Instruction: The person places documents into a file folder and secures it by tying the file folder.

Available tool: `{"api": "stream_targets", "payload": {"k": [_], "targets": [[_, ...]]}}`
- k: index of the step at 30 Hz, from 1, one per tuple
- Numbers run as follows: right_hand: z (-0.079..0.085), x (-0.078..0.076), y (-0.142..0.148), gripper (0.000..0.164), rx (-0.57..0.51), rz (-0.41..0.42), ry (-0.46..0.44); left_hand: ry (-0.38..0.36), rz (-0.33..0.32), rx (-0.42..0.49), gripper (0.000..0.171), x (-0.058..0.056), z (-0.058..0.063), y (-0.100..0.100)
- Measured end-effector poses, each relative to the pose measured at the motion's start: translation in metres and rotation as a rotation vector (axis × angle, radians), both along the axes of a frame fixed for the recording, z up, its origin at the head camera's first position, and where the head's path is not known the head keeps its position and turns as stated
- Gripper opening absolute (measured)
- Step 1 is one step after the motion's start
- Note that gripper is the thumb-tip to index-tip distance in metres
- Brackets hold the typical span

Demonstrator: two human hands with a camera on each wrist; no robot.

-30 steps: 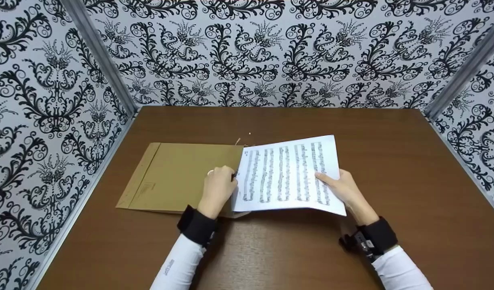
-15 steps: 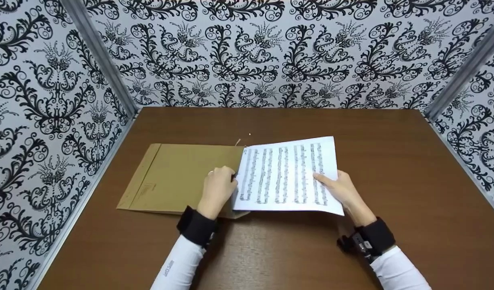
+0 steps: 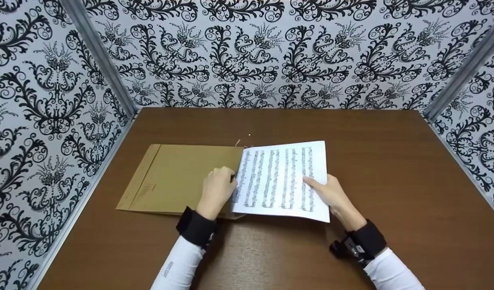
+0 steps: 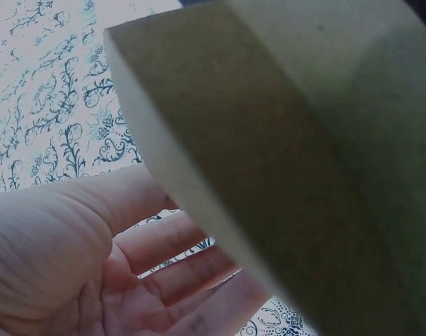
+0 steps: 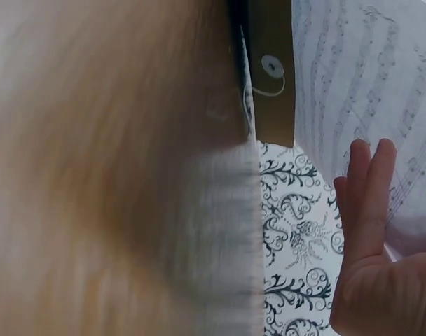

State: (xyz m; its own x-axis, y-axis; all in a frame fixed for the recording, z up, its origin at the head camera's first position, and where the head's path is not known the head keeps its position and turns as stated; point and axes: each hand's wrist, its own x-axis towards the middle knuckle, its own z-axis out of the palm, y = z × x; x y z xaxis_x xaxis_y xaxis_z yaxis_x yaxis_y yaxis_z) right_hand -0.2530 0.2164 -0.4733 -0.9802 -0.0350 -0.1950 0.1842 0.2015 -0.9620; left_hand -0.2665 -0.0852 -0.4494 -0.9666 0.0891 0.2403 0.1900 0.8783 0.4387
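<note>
A flat brown paper envelope [image 3: 178, 173] lies on the left half of the table, its open end facing right. My left hand [image 3: 218, 187] grips the edge of that opening; in the left wrist view the envelope's edge [image 4: 248, 133] slants across the fingers. White sheet music [image 3: 275, 177] has its left end within the mouth of the envelope and its right part outside, slightly bowed. My right hand [image 3: 329, 193] holds the sheet's right edge, thumb on top and fingers underneath. A round string button [image 5: 272, 66] shows on the envelope's flap in the right wrist view.
The brown wooden table [image 3: 392, 169] runs up to patterned black-and-white walls [image 3: 255, 52] at the back and sides. A thin string [image 3: 237, 142] sticks out past the envelope's far edge.
My right hand has moved left and a little nearer, bringing the sheet music further into the envelope. The left hand and the envelope have stayed almost still.
</note>
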Motion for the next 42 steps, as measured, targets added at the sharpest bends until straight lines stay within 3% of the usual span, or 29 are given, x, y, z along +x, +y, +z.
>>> {"api": "stream_targets", "payload": {"k": [19, 26, 33, 42], "targets": [[0.000, -0.007, -0.037, 0.045, -0.190, 0.117, 0.005, -0.034, -0.009, 0.018, 0.017, -0.001, 0.003, 0.000], [-0.005, -0.012, -0.044, 0.046, -0.177, 0.169, 0.002, -0.027, -0.027, 0.018, 0.041, -0.001, 0.004, 0.000], [-0.003, -0.018, -0.054, 0.045, -0.189, 0.193, 0.006, -0.007, -0.024, 0.009, 0.029, 0.000, 0.005, 0.001], [-0.003, -0.025, -0.063, 0.046, -0.195, 0.243, -0.004, -0.017, -0.022, 0.007, 0.031, 0.000, 0.007, 0.000]]}}
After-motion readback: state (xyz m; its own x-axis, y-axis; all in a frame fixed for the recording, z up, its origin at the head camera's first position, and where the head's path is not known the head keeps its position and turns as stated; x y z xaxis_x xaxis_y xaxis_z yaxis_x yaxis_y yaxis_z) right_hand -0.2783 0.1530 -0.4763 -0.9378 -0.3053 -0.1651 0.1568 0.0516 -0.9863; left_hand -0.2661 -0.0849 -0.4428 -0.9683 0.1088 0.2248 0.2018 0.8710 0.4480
